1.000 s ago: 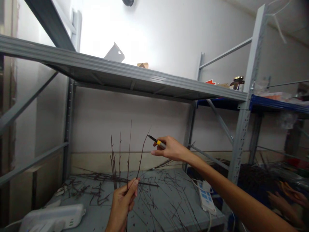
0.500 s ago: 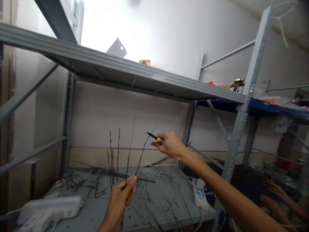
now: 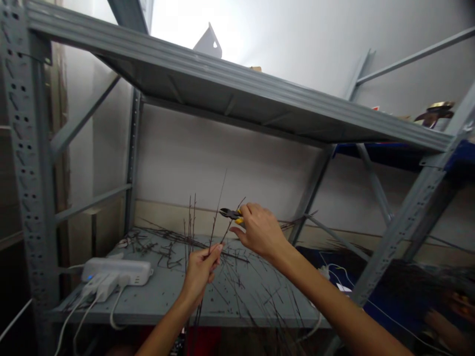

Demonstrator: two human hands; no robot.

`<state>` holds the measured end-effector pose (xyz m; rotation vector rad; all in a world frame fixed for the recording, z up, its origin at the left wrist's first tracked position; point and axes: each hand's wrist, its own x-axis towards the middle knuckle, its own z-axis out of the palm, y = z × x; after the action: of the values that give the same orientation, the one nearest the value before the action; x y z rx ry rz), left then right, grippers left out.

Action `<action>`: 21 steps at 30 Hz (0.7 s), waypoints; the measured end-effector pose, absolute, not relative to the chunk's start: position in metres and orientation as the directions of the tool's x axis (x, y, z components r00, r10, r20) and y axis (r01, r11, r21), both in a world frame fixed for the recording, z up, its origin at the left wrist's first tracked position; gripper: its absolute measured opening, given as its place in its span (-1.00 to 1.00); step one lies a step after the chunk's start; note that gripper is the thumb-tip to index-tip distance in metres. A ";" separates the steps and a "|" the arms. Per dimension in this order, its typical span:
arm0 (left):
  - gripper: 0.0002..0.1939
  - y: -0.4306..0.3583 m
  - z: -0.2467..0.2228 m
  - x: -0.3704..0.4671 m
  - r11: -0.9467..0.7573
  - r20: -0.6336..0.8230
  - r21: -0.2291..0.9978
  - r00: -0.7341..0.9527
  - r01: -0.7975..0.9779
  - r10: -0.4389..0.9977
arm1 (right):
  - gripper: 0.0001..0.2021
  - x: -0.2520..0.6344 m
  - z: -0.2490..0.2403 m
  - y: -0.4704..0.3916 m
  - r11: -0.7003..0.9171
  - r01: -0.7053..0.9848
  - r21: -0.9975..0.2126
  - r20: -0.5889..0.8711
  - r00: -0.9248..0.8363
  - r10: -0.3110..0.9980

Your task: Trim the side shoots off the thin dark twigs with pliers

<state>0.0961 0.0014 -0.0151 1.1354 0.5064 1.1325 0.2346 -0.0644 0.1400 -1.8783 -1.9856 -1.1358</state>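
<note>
Several thin dark twigs [image 3: 213,225] stand nearly upright out of my left hand [image 3: 202,267], whose thumb and fingers pinch them low down. My right hand [image 3: 258,228], above and to the right, grips cutting pliers [image 3: 230,213] with yellow-and-black handles. The dark jaws point left, close to the tips of the held twigs. One twig slants up past the pliers on the right. Whether the jaws touch a twig I cannot tell. Cut twig pieces [image 3: 163,247] lie scattered on the grey shelf [image 3: 148,309] behind and below my hands.
A white power strip [image 3: 139,272] with plugs and cables sits at the shelf's left front. An upper metal shelf [image 3: 237,81] spans overhead between grey posts [image 3: 35,163]. At the right are a dark jar [image 3: 435,116] and, lower down, another person's blurred hand [image 3: 441,329].
The camera view has shifted, so the shelf sits further right and higher. The pliers have come lower and nearer my left hand, and their jaws now show spread.
</note>
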 end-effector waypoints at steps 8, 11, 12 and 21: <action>-0.53 -0.001 -0.018 0.095 -0.206 0.301 0.918 0.259 -0.339 0.918 | -0.80 0.215 0.142 -0.065 -0.104 0.779 0.619 0.502 -0.290 0.815; -0.54 -0.002 -0.016 0.090 -0.257 0.337 0.913 0.227 -0.318 0.914 | -0.91 0.219 0.142 -0.067 -0.079 0.766 0.638 0.460 -0.296 0.837; -0.54 -0.002 -0.016 0.089 -0.255 0.336 0.911 0.224 -0.326 0.915 | -0.86 0.220 0.141 -0.067 -0.064 0.780 0.623 0.440 -0.282 0.852; -0.50 0.001 -0.022 0.079 -0.150 0.257 0.923 0.278 -0.355 0.926 | -0.64 0.226 0.129 -0.078 -0.031 0.990 0.135 0.477 -0.037 0.878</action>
<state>0.0786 0.0005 -0.0219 1.2402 0.6205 1.2507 0.2259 -0.0776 0.1290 -1.9877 -1.9944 -0.6513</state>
